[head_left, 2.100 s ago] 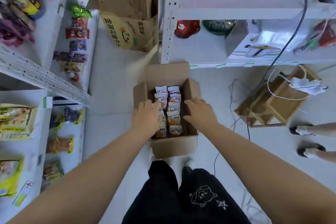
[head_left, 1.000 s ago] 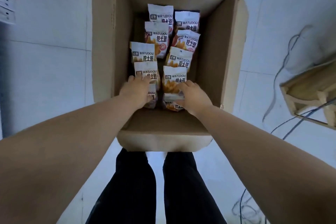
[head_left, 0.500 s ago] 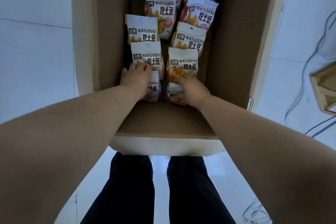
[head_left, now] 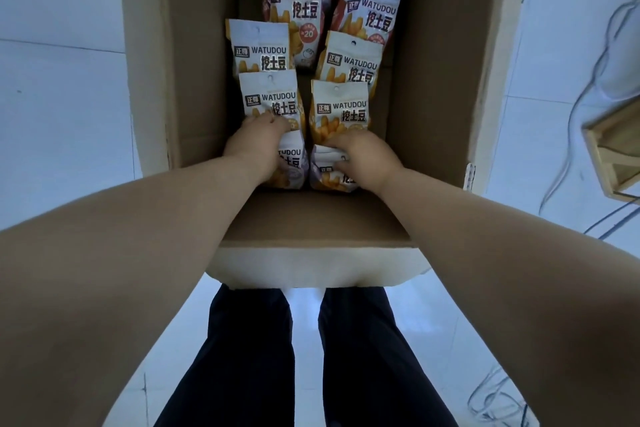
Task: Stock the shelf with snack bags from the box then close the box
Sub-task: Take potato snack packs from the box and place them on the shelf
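The job looks to be at its very start. The box (head_left: 194, 62) stands open on the floor (head_left: 62, 114) in front of the person's legs, its flaps folded out, the near flap hanging toward the camera. Inside the box the bags (head_left: 356, 59) lie in two overlapping rows running from the near wall to the far wall. At least five show in each row, and the rows look full and undisturbed. The far end of the box is cut off by the frame, so an exact count is not possible.

Both hands are down at the near wall of the box. The left hand (head_left: 258, 146) has its fingers curled over the top edge of the left bag (head_left: 294, 170), the nearest one in that row. The right hand (head_left: 363, 156) pinches the crumpled top of the right bag (head_left: 327, 178), the nearest in the other row. Neither bag has been lifted clear; both rest in the box.

No shelf is in view, so nothing here shows any bag stocked. By this evidence nearly everything is left: taking the bags out, placing them on the shelf, then folding the flaps shut. A wooden crate (head_left: 616, 156) sits on the floor to the right of the box.
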